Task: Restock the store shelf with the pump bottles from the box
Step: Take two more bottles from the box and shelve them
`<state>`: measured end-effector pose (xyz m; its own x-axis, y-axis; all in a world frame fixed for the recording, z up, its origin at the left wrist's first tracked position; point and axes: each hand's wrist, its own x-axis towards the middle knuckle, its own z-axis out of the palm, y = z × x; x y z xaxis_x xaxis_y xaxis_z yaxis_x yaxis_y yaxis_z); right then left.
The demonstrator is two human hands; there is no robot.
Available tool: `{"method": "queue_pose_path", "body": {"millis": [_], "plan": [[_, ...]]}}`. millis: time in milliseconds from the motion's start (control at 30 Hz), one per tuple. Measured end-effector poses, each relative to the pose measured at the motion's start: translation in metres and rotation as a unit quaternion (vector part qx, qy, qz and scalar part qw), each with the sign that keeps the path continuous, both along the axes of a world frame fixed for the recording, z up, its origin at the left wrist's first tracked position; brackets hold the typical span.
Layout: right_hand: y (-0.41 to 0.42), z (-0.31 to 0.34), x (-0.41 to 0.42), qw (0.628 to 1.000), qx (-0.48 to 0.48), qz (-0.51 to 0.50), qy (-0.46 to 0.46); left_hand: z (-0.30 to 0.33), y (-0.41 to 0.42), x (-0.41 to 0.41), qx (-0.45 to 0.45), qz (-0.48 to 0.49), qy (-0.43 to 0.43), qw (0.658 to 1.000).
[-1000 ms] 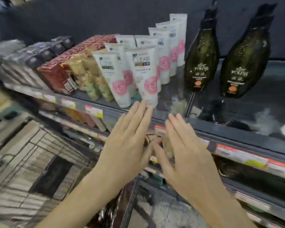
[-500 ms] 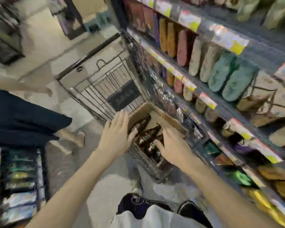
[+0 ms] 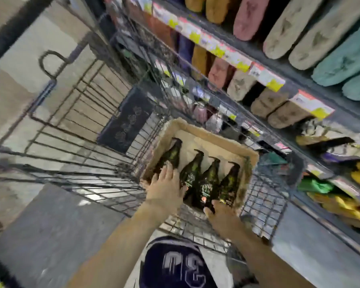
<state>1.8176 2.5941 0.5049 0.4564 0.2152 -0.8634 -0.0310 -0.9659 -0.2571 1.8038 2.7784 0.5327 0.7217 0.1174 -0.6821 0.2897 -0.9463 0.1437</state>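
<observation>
Cardboard box [image 3: 214,140] sits in the wire cart's [image 3: 75,129] right corner, holding four dark pump bottles [image 3: 208,179]. Left hand [image 3: 165,189] lies spread on the leftmost bottle's base; right hand [image 3: 221,216] curls under another's bottom, grip unclear through blur.

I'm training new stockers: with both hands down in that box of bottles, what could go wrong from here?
Four pump bottles lie tightly side by side in the box; lifting one could drag its neighbour's pump. The left hand and right hand seem to lie only on the bottle bases, so a hurried lift may slip.
</observation>
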Motion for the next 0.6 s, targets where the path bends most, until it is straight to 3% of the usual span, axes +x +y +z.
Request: {"method": "queue_pose_path", "body": {"millis": [67, 167, 267, 400, 500, 600], "plan": [[0.012, -0.027, 0.006, 0.999, -0.016, -0.042, 0.014, -0.042, 0.006, 0.016, -0.030, -0.018, 0.030, 0.999], [0.023, -0.068, 0.024, 0.995, -0.030, -0.083, -0.043, -0.103, 0.008, 0.037, -0.065, -0.008, 0.076, 0.995], [0.028, -0.110, 0.055, 0.984, -0.024, -0.164, -0.061, -0.153, 0.014, 0.057, -0.075, 0.014, 0.071, 0.995], [0.027, -0.159, 0.076, 0.984, -0.078, -0.158, -0.025, -0.200, 0.010, 0.067, -0.113, 0.030, 0.092, 0.989], [0.027, -0.182, 0.082, 0.990, -0.065, -0.120, -0.032, -0.223, 0.001, 0.069, -0.119, 0.032, 0.105, 0.987], [0.023, -0.191, 0.092, 0.987, -0.041, -0.156, 0.012, -0.230, -0.001, 0.076, -0.134, 0.104, 0.117, 0.979]]}}
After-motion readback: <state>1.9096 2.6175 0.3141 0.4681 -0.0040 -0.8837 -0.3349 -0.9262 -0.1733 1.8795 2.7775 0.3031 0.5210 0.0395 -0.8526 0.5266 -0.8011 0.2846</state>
